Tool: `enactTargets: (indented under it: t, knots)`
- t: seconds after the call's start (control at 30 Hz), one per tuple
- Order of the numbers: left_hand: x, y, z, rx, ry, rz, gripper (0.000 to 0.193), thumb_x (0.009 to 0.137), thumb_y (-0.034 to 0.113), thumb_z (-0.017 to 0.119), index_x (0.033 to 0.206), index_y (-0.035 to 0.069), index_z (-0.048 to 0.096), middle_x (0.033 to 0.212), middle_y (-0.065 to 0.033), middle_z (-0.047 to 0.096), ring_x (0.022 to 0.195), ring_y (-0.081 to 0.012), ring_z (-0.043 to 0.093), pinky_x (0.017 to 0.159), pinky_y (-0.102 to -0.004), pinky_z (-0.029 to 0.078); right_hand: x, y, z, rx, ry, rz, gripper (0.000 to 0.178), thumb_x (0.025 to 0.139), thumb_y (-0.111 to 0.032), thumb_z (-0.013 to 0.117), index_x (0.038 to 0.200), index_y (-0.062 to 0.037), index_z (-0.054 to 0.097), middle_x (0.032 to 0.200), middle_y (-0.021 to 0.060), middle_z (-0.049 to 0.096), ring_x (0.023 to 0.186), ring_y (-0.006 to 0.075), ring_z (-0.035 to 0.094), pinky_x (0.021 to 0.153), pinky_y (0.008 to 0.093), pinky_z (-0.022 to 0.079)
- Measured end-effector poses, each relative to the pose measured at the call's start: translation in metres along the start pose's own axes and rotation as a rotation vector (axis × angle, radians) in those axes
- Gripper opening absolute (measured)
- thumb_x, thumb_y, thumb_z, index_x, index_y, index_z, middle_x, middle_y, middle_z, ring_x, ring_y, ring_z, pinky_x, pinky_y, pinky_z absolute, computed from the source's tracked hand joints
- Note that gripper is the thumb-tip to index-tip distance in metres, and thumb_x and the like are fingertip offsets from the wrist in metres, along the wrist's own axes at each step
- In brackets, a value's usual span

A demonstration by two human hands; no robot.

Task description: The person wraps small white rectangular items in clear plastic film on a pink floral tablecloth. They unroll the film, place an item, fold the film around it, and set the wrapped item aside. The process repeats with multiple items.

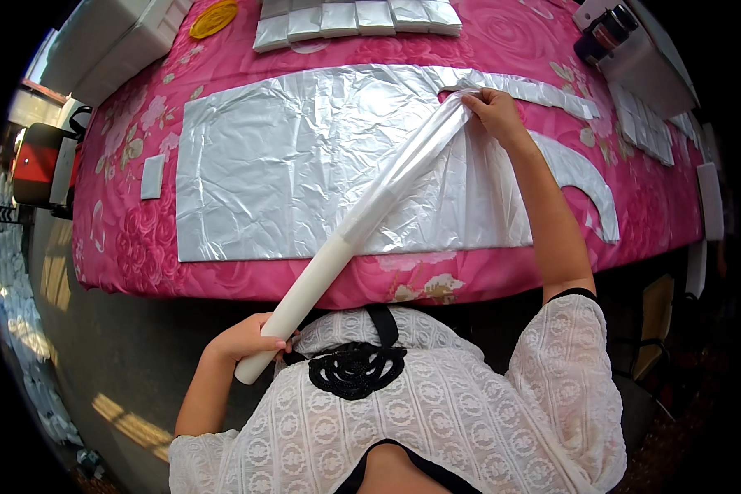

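Note:
A long white tube (305,288) slants from my waist up over the table. My left hand (251,336) is closed around its lower end. The tube's upper part runs under thin, shiny plastic film, which wraps it in long folds. At the far end my right hand (494,114) pinches this film between thumb and fingers. Beneath lies a wide, wrinkled silvery plastic sheet (263,165), flat on the table. Its right side has curved cut-outs, with a narrow strip (543,92) and a curved strip (589,185) reaching right. My right forearm hides part of the sheet.
A pink flowered cloth (140,239) covers the table. Several folded silvery packets (337,18) sit at the back, more (644,123) at the right. One small packet (152,177) lies left. White boxes (119,45) stand at the corners, near a yellow ring (214,18) and dark jar (606,34).

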State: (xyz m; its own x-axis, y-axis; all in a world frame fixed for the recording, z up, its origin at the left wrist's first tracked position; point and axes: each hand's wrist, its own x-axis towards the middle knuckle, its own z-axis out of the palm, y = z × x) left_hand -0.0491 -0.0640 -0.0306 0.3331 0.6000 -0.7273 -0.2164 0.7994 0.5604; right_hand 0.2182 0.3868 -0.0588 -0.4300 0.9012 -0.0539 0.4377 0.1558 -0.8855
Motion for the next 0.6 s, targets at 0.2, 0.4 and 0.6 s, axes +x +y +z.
enactTargets:
  t: [0.2,0.4,0.6]
  knots:
    - [-0.026,0.005,-0.028,0.170,-0.040,-0.019,0.046,0.068,0.010,0.072,0.109,0.000,0.052,0.090,-0.0061,0.061,0.085,-0.0130,0.059,0.077,-0.0280,0.048,0.022,0.043,-0.076,-0.167,0.254,-0.051,0.024,0.081,-0.023,0.064,0.077,0.0000,0.064,0.063,0.0015,0.059,0.053,0.0078,0.049,0.052,0.0245,0.039]
    - [-0.010,0.098,-0.008,0.947,0.147,0.339,0.046,0.063,0.010,0.075,0.105,0.003,0.057,0.091,-0.0078,0.063,0.083,-0.0189,0.061,0.075,-0.0300,0.047,0.009,-0.020,-0.015,0.072,0.008,-0.107,0.019,0.084,-0.017,0.062,0.084,0.0016,0.065,0.068,-0.0006,0.059,0.059,0.0051,0.049,0.055,0.0212,0.040]
    - [0.061,0.159,0.021,1.585,0.625,0.838,0.043,0.064,0.022,0.074,0.100,0.005,0.057,0.104,-0.0122,0.059,0.093,-0.0303,0.057,0.080,-0.0384,0.047,0.010,-0.052,0.050,0.073,-0.176,-0.224,0.019,0.085,-0.019,0.062,0.085,-0.0006,0.064,0.069,-0.0015,0.058,0.060,0.0051,0.050,0.055,0.0202,0.042]
